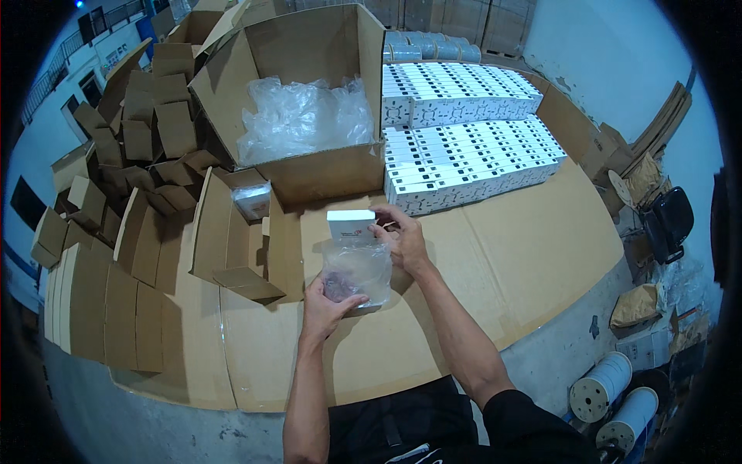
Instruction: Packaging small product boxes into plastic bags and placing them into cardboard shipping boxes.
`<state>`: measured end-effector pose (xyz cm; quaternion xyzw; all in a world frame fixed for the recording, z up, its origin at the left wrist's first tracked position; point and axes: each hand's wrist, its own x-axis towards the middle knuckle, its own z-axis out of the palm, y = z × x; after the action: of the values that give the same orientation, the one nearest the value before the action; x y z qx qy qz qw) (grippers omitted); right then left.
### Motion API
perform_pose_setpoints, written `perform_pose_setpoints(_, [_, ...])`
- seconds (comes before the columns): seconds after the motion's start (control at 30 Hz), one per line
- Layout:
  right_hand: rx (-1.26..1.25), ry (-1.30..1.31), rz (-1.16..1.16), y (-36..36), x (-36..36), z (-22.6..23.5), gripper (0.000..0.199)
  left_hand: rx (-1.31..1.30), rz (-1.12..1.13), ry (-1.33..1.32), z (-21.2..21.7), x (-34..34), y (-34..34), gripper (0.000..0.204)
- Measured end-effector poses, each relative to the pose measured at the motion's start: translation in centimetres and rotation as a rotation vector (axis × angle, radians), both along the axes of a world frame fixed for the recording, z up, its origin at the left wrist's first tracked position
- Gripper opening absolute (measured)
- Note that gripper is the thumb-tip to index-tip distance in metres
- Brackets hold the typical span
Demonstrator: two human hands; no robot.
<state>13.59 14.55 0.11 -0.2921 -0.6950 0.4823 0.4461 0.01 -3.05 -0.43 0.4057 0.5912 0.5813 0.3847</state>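
A small white box [352,226] stands half out of a clear plastic bag [363,271] in front of me. My right hand [402,238] grips the box by its upper right side. Lower down, my left hand [328,308] is closed on the bag, thumb across its front. Just left of them an opened cardboard carton [239,282] lies tilted, with a bagged white box [253,203] at its far end. Behind it a large cardboard box [321,174] holds a heap of clear plastic bags [309,116].
Rows of white boxes [471,166] are stacked at the far right of the cardboard-covered table [495,247]. Empty cartons [139,116] pile up on the left. Cable spools [601,387], a black chair [666,220] and scraps stand on the floor at right.
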Motion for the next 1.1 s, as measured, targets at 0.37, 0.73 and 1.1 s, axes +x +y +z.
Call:
perform_pose_setpoints(0.37, [-0.179,0.442,0.066,-0.7,1.9,2.6,0.028,0.003,-0.01,0.027,0.3,-0.4,-0.1,0.055])
perform_pose_setpoints(0.73, [-0.136,0.344,0.099,-1.1,2.9,2.8,0.025,0.011,0.04,0.047,-0.4,-0.5,0.1,0.056])
perform_pose_setpoints(1.1, [-0.16,0.279,0.238,-0.9,2.9,2.4,0.02,0.012,0.024,0.045,0.0,-0.6,-0.1,0.055])
